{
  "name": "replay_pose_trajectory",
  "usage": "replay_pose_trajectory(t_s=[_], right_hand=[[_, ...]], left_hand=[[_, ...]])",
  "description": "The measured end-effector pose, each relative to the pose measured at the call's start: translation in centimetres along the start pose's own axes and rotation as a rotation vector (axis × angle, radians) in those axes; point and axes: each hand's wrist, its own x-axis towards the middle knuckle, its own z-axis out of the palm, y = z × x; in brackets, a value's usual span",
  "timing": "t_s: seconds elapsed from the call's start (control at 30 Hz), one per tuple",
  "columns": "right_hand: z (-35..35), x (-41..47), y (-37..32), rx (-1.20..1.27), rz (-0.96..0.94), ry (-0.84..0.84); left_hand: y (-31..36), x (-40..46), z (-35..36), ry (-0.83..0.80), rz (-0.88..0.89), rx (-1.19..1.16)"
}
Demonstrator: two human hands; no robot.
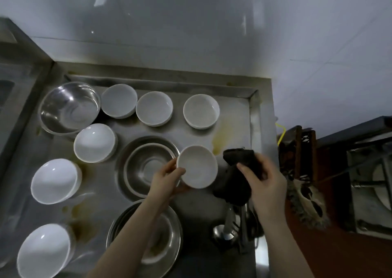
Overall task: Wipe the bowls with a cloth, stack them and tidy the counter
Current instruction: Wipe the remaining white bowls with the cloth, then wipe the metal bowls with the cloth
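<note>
The left hand (169, 176) grips a white bowl (197, 167) by its rim above the steel counter (233, 112); the right hand (266, 181) clutches a dark cloth (237, 171) just beside it. Best to press the cloth inside and turn the bowl steadily.

The lowest white bowl (43, 251), left of the counter (235, 112), is cut by the picture's bottom edge. A forearm covers part of the near steel basin (167, 235), and the left hand (167, 176) hides the right rim of the middle steel basin (148, 167). The fingers of that hand under the held bowl (197, 167) are hidden. The dark cloth (237, 175) covers the right hand's (266, 180) palm. The utensils (233, 229) below the cloth are too dim to name. The clutter (301, 150) right of the counter is blurred.
</note>
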Motion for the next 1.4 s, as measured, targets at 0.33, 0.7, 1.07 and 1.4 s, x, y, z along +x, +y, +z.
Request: replay_pose_trajectory(t_s=[0.33, 0.7, 1.07, 1.4], right_hand=[[-0.4, 0.1, 1.5, 0.069, 0.043, 0.030], [-1.8, -2.3, 1.1, 0.096, -0.019, 0.047], [0.3, -12.3, -0.3, -0.015, -0.032, -0.007], [5.6, -21.7, -1.0, -0.115, 0.101, 0.063]], left_hand=[[-2.1, 3.4, 2.3, 0.104, -0.025, -0.027], [-2.1, 0.4, 0.6, 0.128, 0.126, 0.385], [-7.1, -9.3, -15.8, 0.482, 0.193, 0.721], [-9.5, -9.1, -19.0, 0.158, 0.017, 0.550]])
